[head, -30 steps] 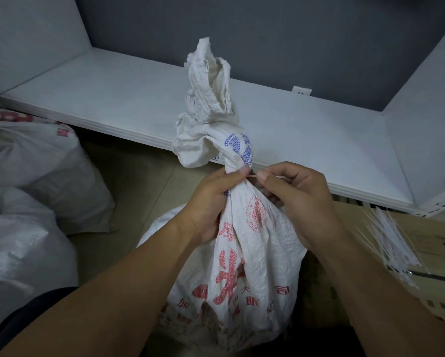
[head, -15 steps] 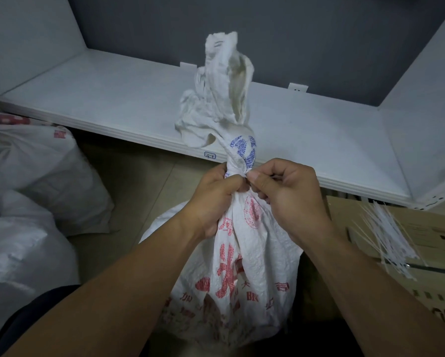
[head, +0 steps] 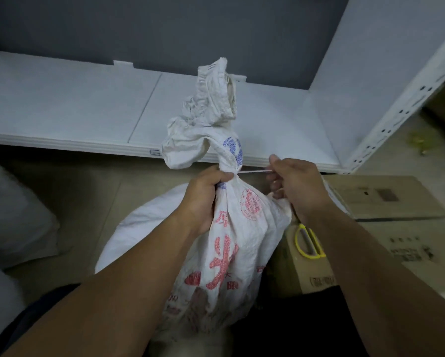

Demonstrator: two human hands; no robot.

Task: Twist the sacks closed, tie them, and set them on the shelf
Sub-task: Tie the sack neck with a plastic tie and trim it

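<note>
The white woven sack (head: 242,228) stands on the floor before the front edge of the shelf (head: 87,112), neck twisted. The left hand (head: 203,197) clamps the neck; the right hand (head: 296,186) pinches the taut white tie (head: 253,171). Red characters, blue emblem: illegible.

Centre: white woven-plastic sack with red and blue print (head: 242,228), crinkled, matt, coarse weave. At its neck, thin white tie strip (head: 253,171): smooth, probably plastic. Upper left, white shelf board (head: 74,112): smooth matt paint. Right, brown cardboard box (head: 386,197): dull, papery.
</note>
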